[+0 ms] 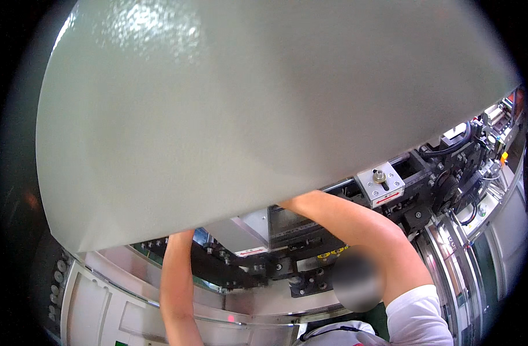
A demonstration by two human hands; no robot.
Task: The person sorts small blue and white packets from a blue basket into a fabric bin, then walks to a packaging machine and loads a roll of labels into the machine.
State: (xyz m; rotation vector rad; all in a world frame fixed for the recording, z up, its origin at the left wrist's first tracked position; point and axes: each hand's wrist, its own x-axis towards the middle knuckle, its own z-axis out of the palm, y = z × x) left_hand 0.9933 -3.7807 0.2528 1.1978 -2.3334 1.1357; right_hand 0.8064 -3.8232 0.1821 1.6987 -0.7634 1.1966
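Observation:
A big light-grey panel (229,115) fills the upper part of the view and hides both my hands. My left forearm (177,288) rises from the lower edge and passes under the panel's near edge at the wrist. From the lower right, my right forearm (356,222) bends leftward and also goes beneath that edge. Between the wrists sits a silver metal block (249,228) with a red-arrow label, part of dark machinery. What either hand touches or holds is hidden.
Right of my right forearm, a silver plate (381,183) with a bolt and slot sits on a dark rail. Black brackets and cables (448,173) crowd the far right. Lower left are white machine covers (108,305). A black slotted beam (218,268) runs beside my left forearm.

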